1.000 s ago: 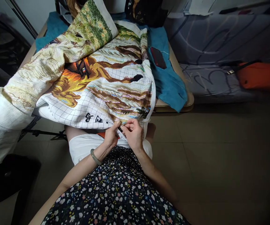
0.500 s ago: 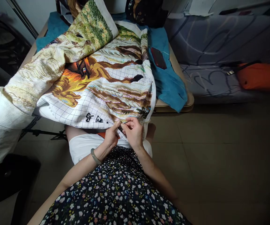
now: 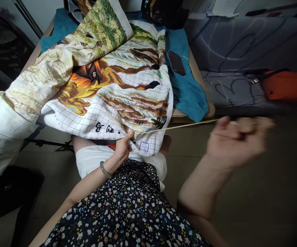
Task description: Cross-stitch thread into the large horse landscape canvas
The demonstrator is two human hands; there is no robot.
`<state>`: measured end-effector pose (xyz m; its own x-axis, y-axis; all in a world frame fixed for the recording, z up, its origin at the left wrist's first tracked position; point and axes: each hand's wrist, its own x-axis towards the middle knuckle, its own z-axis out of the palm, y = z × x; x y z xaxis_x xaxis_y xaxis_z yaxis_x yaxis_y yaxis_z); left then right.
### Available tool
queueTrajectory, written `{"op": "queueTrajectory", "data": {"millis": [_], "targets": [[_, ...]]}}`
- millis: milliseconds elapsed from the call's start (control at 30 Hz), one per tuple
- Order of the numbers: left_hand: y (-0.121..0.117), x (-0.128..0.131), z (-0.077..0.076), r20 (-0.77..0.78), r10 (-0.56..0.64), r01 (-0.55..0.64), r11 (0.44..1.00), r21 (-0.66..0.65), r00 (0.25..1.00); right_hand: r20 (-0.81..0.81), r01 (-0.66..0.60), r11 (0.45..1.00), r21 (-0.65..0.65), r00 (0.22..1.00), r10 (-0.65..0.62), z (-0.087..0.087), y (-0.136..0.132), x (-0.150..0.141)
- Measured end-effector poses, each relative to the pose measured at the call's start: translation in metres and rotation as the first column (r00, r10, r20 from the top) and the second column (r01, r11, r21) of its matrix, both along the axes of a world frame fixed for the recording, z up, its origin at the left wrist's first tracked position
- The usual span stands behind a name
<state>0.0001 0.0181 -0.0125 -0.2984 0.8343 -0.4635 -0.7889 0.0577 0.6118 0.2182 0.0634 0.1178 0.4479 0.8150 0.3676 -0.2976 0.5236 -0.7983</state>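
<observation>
A large cross-stitch cloth [image 3: 91,128] with a printed grid and brown, orange and green stitching lies over the table and my lap. At its near edge my left hand [image 3: 124,145] is closed on the fabric, thumb on top, the other fingers hidden beneath. Out to the right, my right hand [image 3: 234,140], smeared by motion, is closed at the end of a pale yellow thread [image 3: 186,125]. The thread runs taut from the cloth beside my left thumb to the right fingers. Whether a needle is in those fingers I cannot make out.
Under the cloth, a teal cloth [image 3: 189,89] covers a low table [image 3: 211,109]. A dark red phone [image 3: 177,63] lies on it. A black patterned bag [image 3: 163,13] stands at the back, and an orange bag [image 3: 287,85] lies at the right. A thin black stand [image 3: 47,144] is at the left.
My right hand has swung from the cloth's near edge far out to the right, drawing the thread into a long straight line. My left hand keeps its hold on the fabric.
</observation>
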Motion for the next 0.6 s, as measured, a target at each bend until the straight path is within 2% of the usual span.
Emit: {"op": "queueTrajectory", "data": {"millis": [67, 100, 133, 167, 233, 300, 367, 400, 467, 600], "targets": [[0.000, 0.001, 0.001, 0.002, 0.003, -0.003, 1.000, 0.008, 1.000, -0.023, 0.145, 0.982, 0.118, 0.989, -0.143, 0.009, 0.002, 0.013], [0.000, 0.001, 0.001, 0.008, 0.000, 0.000, 1.000, 0.004, 1.000, 0.008, 0.190, 0.972, 0.135, 0.981, -0.193, 0.007, 0.000, 0.011], [0.000, 0.001, 0.002, 0.016, -0.007, 0.007, 1.000, -0.004, 1.000, 0.065, 0.196, 0.974, 0.116, 0.977, -0.204, 0.000, -0.003, 0.003], [0.000, 0.001, 0.002, 0.022, -0.014, 0.014, 1.000, -0.012, 1.000, 0.131, 0.153, 0.986, 0.064, 0.978, -0.160, -0.011, -0.007, -0.009], [0.000, 0.001, 0.002, 0.025, -0.019, 0.019, 1.000, -0.016, 1.000, 0.229, -0.071, 0.989, -0.127, 0.968, 0.099, -0.039, -0.019, -0.039], [-0.001, 0.001, 0.002, 0.018, -0.030, 0.030, 0.999, -0.021, 0.999, 0.302, -0.274, 0.878, -0.392, 0.863, 0.404, -0.065, -0.032, -0.067], [-0.001, 0.000, 0.003, 0.004, -0.040, 0.041, 0.998, -0.041, 0.999, 0.410, -0.307, 0.773, -0.555, 0.708, 0.575, -0.083, -0.043, -0.086], [-0.001, 0.000, 0.004, -0.001, -0.044, 0.044, 0.998, -0.051, 0.999, 0.478, -0.281, 0.761, -0.585, 0.639, 0.603, -0.087, -0.046, -0.092], [-0.002, 0.000, 0.005, -0.005, -0.051, 0.051, 0.997, -0.058, 0.999, 0.603, -0.206, 0.790, -0.578, 0.545, 0.583, -0.091, -0.049, -0.098], [-0.002, 0.000, 0.005, -0.001, -0.055, 0.055, 0.998, -0.035, 0.998, 0.714, -0.107, 0.851, -0.514, 0.497, 0.493, -0.092, -0.046, -0.100]]}}
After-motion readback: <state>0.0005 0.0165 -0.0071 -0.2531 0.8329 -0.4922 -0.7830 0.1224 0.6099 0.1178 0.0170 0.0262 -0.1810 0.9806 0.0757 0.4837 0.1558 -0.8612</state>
